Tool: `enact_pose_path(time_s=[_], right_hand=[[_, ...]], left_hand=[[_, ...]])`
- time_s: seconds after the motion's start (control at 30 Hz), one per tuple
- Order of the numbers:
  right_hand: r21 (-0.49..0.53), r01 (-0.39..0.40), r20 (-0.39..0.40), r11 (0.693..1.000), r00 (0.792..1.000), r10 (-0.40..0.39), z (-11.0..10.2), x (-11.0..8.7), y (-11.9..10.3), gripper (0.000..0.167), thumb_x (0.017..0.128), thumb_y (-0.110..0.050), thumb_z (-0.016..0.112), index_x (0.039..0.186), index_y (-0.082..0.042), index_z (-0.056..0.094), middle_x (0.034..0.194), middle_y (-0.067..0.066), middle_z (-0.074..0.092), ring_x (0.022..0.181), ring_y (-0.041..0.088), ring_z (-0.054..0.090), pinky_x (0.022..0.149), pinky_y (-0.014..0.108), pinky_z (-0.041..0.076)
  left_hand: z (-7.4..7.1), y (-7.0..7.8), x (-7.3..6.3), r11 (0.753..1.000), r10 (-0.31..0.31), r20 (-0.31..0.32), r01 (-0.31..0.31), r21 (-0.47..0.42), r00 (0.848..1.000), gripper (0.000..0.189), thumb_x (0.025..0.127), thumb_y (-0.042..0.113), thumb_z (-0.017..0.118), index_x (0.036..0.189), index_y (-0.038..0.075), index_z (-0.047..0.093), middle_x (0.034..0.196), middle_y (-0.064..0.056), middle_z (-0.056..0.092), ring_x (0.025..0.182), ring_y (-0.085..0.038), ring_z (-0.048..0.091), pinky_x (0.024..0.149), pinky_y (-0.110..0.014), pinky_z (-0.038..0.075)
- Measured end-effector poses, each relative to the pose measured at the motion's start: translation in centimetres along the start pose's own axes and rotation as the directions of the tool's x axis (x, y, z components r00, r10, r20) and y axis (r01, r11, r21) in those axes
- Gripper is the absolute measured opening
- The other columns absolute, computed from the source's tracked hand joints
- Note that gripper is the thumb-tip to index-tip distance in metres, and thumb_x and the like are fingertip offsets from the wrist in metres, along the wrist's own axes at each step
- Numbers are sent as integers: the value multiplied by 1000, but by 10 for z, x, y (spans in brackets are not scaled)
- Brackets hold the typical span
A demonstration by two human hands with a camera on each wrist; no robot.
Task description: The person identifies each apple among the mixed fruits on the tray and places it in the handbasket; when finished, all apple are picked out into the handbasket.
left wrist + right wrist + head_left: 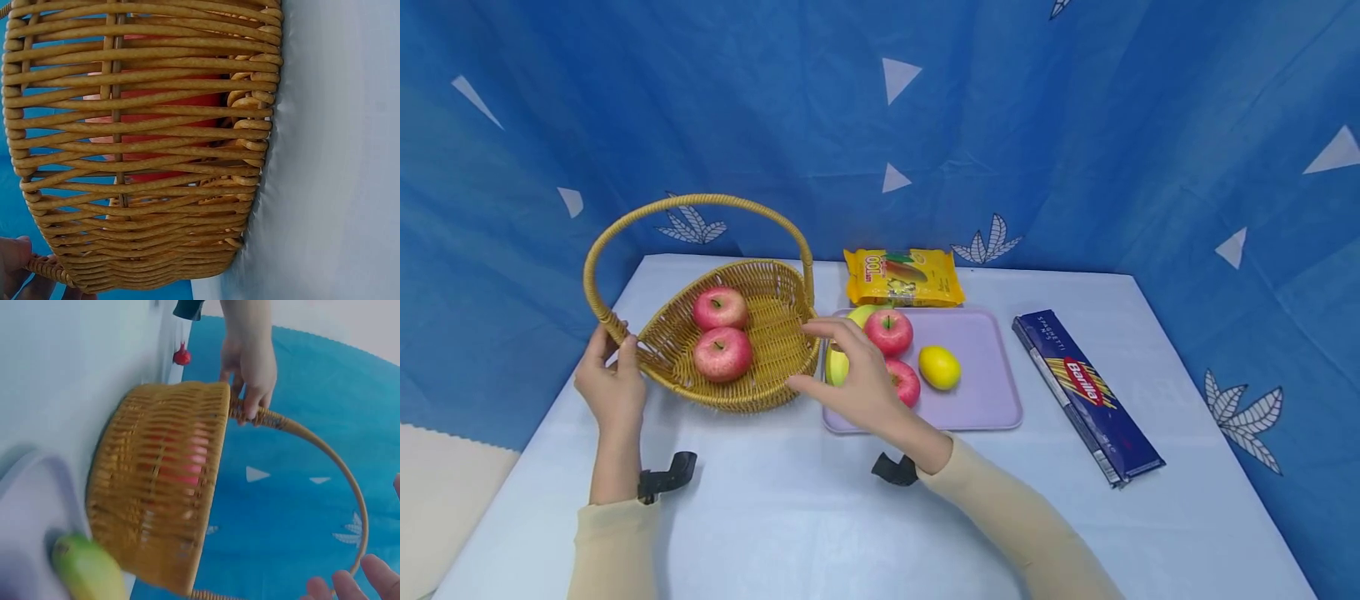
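A woven wicker basket (775,317) with a tall arched handle stands at the left of the table, two red apples (722,354) inside it. My left hand (613,383) grips the base of the handle at the basket's left end; the right wrist view shows the thumb and fingers around it. At the basket's right end is my right hand (868,387), its thumb and fingers spread apart and holding nothing. Whether its fingertips touch the rim, I cannot tell. Under that hand lies a lilac tray (977,408) with two more apples (889,333), a yellow lemon (939,367) and partly hidden bananas (837,364).
Behind the tray lies a yellow packet (910,277) with a mango picture. A blue spaghetti box (1086,396) is to the tray's right, set at a slant. Blue patterned cloth (880,125) hangs behind the white-covered table (775,508).
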State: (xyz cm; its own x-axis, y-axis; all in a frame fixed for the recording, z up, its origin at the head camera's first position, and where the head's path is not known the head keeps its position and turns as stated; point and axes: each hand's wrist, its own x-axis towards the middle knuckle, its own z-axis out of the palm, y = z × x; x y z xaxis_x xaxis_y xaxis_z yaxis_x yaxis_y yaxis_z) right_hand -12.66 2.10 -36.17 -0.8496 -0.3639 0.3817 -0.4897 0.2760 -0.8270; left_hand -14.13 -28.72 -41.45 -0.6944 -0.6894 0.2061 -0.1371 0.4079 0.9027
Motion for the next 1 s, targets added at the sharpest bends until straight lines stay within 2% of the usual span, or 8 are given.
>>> enact_pose_path(time_s=[0.27, 0.37, 0.47, 0.6, 0.7, 0.83, 1.0], right_hand=[[32, 28, -92, 999, 995, -25, -32, -24, 16, 67, 75, -12, 85, 134, -10, 53, 139, 3, 52, 130, 18, 47, 111, 47, 44], [29, 14, -126, 999, 992, -11, -42, -33, 25, 73, 75, -11, 85, 138, -7, 48, 144, 5, 47, 134, 17, 43, 109, 52, 43], [22, -21, -143, 1000, 989, 24, -49, -41, 33, 78, 76, -11, 84, 142, -9, 43, 149, 5, 42, 138, 17, 39, 110, 53, 42], [7, -62, -146, 998, 987, 62, -55, -52, 46, 82, 77, -11, 83, 146, -18, 39, 151, 3, 40, 139, 22, 37, 113, 51, 40], [1, -78, -147, 997, 986, 78, -57, -58, 55, 84, 77, -11, 83, 147, -19, 37, 150, 8, 39, 139, 27, 37, 111, 55, 40], [-7, -92, -155, 996, 984, 90, -57, -61, 63, 89, 75, -12, 84, 148, -15, 34, 149, 17, 38, 138, 28, 38, 108, 59, 40], [13, -129, -143, 992, 981, 129, -55, -61, 71, 93, 76, -12, 84, 150, -9, 28, 151, 18, 36, 139, 33, 37, 110, 61, 37]], left_hand=[[0, 0, 0, 1000, -4, -1, 4, 0, 1000, 37, 103, 27, 47, 140, 26, 54, 139, -4, 57, 129, -12, 52, 108, -29, 47], [0, -1, 1, 1000, -5, -1, 5, -3, 1000, 37, 103, 27, 47, 140, 26, 53, 139, -4, 57, 129, -12, 51, 108, -29, 47], [1, -2, 1, 1000, 1, -3, -1, -5, 1000, 37, 103, 26, 48, 140, 26, 54, 138, -5, 58, 128, -12, 52, 107, -29, 48], [0, -2, 1, 1000, 5, -6, -5, -9, 1000, 37, 103, 25, 49, 140, 25, 54, 137, -5, 59, 127, -12, 53, 106, -28, 48], [0, -3, 2, 1000, -1, -8, 1, -10, 1000, 37, 103, 25, 49, 140, 26, 54, 137, -5, 59, 127, -11, 53, 106, -28, 48], [0, -3, 2, 1000, 0, -10, 0, -9, 1000, 38, 103, 26, 49, 140, 26, 53, 137, -5, 59, 127, -11, 53, 106, -28, 48], [1, -3, 1, 1000, 8, -7, -8, -9, 1000, 38, 103, 26, 49, 140, 26, 53, 137, -5, 58, 128, -12, 53, 107, -29, 48]])
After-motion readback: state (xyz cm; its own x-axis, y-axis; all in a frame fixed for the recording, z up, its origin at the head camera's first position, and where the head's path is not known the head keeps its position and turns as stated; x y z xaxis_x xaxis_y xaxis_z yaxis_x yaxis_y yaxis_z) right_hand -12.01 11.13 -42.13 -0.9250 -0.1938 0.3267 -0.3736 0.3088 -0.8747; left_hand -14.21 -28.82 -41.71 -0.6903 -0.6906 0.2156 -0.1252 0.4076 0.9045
